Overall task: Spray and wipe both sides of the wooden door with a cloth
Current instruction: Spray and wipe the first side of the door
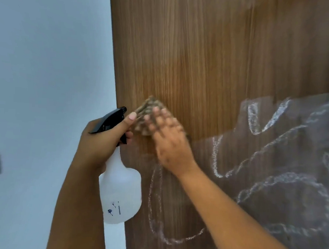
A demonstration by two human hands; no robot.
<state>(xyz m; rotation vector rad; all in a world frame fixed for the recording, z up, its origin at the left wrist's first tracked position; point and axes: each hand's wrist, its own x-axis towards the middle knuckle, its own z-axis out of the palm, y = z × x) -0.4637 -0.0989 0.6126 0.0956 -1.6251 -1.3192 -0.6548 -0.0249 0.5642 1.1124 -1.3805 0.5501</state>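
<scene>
the left hand (101,137) grips a white spray bottle (120,187) by its black trigger head, just beside the door's edge. the right hand (168,142), fingers flat, presses a blurred cloth (148,108) against the wooden door (203,49), which bears chalky streaks (272,181). a pale wall (48,59) lies left.

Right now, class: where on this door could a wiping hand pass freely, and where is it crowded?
Free: the bare wood of the door above the cloth. Crowded: the door's left edge, where the left hand holds the spray bottle beside the right hand.
</scene>
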